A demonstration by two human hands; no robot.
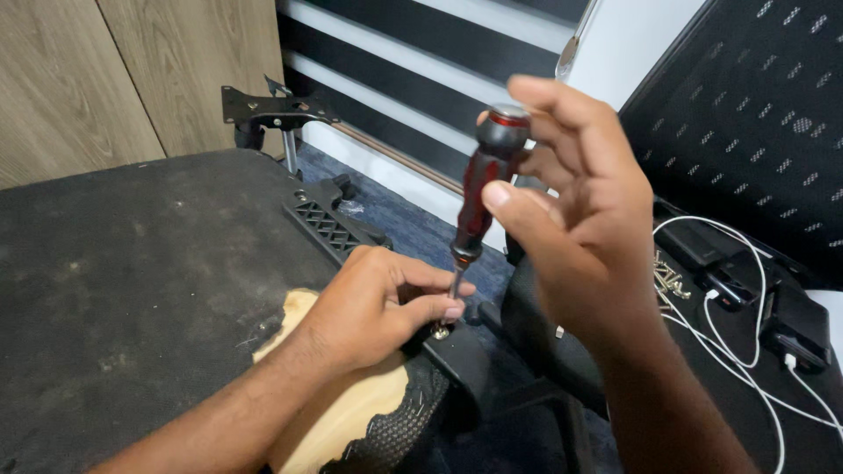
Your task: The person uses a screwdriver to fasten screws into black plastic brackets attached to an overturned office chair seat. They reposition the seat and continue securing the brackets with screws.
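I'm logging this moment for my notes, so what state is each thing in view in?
Screwdriver: upright, slightly tilted, tip down on the screw.
Screw: standing in the black bracket, head up.
Right hand: fingers wrapped loosely round the screwdriver handle top.
Left hand: resting on the seat underside, fingertips steadying the screwdriver shaft.
Seat underside: black cover torn, pale foam exposed.
White cable: loose, plugged into a black device.

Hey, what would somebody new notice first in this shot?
The right hand at centre holds a red and black screwdriver upright by its handle. Just below, the left hand steadies its shaft over a screw at the edge of an upturned chair seat, where torn fabric bares wood.
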